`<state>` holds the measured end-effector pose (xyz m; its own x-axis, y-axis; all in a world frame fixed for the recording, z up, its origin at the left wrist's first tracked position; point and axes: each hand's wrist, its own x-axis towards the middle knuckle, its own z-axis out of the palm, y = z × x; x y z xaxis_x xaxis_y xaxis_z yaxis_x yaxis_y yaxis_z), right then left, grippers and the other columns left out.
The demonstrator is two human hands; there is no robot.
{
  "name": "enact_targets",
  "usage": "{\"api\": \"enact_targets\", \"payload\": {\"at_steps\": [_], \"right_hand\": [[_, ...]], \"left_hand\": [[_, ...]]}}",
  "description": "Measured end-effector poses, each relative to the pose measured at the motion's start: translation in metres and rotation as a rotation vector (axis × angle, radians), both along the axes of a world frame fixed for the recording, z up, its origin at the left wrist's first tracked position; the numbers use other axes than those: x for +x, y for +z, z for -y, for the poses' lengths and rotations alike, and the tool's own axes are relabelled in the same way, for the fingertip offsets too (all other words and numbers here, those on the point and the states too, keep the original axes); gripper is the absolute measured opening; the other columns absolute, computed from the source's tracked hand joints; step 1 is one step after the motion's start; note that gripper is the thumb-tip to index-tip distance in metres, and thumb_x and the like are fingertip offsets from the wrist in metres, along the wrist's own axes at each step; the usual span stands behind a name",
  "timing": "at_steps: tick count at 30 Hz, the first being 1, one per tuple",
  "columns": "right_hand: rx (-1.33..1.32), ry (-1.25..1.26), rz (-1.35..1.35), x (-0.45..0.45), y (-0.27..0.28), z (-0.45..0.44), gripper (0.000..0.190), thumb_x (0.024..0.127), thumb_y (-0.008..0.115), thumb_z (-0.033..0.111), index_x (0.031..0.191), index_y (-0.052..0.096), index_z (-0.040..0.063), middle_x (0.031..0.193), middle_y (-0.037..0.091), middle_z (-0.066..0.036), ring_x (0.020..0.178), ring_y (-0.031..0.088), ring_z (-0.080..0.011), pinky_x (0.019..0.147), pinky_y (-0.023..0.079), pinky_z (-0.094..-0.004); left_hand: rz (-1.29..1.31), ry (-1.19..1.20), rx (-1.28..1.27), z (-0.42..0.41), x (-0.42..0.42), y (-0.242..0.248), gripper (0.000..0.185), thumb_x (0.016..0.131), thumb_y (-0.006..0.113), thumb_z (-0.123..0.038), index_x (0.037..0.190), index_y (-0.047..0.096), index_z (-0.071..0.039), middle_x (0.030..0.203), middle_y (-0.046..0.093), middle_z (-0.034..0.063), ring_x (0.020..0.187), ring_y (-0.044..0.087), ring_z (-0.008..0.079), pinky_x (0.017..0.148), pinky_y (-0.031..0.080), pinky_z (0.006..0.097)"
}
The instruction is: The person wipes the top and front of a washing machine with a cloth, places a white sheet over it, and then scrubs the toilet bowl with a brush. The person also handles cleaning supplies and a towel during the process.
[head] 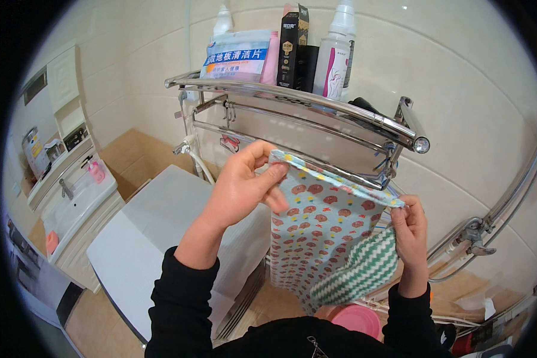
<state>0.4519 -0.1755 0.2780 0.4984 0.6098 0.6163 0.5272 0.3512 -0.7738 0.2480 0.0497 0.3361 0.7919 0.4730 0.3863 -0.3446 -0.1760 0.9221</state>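
A light blue cloth (320,223) printed with brown bear heads and yellow motifs hangs between my hands, in front of the lower bars of a chrome towel rack (295,91). My left hand (250,183) pinches its upper left corner between thumb and fingers. At the upper right corner, my right hand (411,223) grips the same cloth. A green and white zigzag-striped cloth (362,268) hangs just below my right hand, against the bear cloth; whether that hand also holds it I cannot tell.
On the rack's shelf stand a cleaning-sheet pouch (237,58), a black box (288,51) and a white spray bottle (331,67). A white-covered surface (161,223) lies left, with a washbasin (80,197) beyond. A pink basin (358,320) is below; a shower tap (474,235) is right.
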Motion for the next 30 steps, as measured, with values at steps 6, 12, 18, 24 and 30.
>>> {"api": "enact_targets", "payload": {"at_steps": [6, 12, 18, 24, 30], "right_hand": [[0.08, -0.483, 0.857, -0.014, 0.028, -0.019, 0.021, 0.078, 0.059, -0.007, 0.096, 0.058, 0.003, 0.085, 0.067, -0.009, 0.063, 0.061, -0.0176, 0.058, 0.048, -0.025], [0.071, -0.741, 1.21, -0.013, 0.049, -0.056, 0.031, 0.068, 0.059, 0.002, 0.098, 0.06, 0.008, 0.074, 0.059, -0.006, 0.057, 0.058, -0.0193, 0.049, 0.043, -0.0298], [-0.26, -0.725, 1.133, -0.011, 0.036, -0.096, 0.024, 0.077, 0.062, 0.01, 0.1, 0.054, 0.007, 0.078, 0.058, -0.007, 0.063, 0.062, -0.0236, 0.051, 0.047, -0.0334], [-0.449, -0.756, 1.016, -0.003, 0.053, -0.136, 0.045, 0.073, 0.071, 0.031, 0.102, 0.052, 0.003, 0.079, 0.062, -0.014, 0.067, 0.063, -0.0302, 0.056, 0.05, -0.0374], [-0.947, -0.436, 0.907, 0.014, 0.057, -0.164, 0.068, 0.077, 0.051, 0.068, 0.087, 0.064, 0.002, 0.074, 0.064, -0.018, 0.073, 0.063, -0.0359, 0.07, 0.049, -0.0437]], "left_hand": [[0.379, 0.044, 0.209, -0.013, 0.024, -0.009, 0.02, 0.088, 0.051, 0.0, 0.108, 0.048, -0.002, 0.123, 0.053, 0.016, 0.112, 0.053, 0.0224, 0.09, 0.044, 0.0318], [0.549, 0.412, 1.178, -0.054, 0.068, -0.019, 0.034, 0.075, 0.056, 0.006, 0.108, 0.05, 0.002, 0.124, 0.05, 0.024, 0.111, 0.053, 0.0376, 0.091, 0.046, 0.0382], [0.444, 0.476, 1.283, -0.095, 0.096, -0.029, 0.027, 0.078, 0.063, -0.009, 0.101, 0.053, 0.0, 0.117, 0.053, 0.0185, 0.091, 0.057, 0.0351, 0.078, 0.048, 0.0389], [0.321, 0.545, 1.187, -0.116, 0.114, -0.022, 0.026, 0.082, 0.059, -0.016, 0.101, 0.054, 0.001, 0.111, 0.056, 0.0192, 0.092, 0.057, 0.037, 0.076, 0.047, 0.0419], [-0.455, 0.391, 0.957, -0.137, 0.117, -0.028, 0.033, 0.085, 0.056, -0.026, 0.109, 0.056, -0.003, 0.108, 0.058, 0.019, 0.095, 0.058, 0.0366, 0.075, 0.048, 0.0409]]}}
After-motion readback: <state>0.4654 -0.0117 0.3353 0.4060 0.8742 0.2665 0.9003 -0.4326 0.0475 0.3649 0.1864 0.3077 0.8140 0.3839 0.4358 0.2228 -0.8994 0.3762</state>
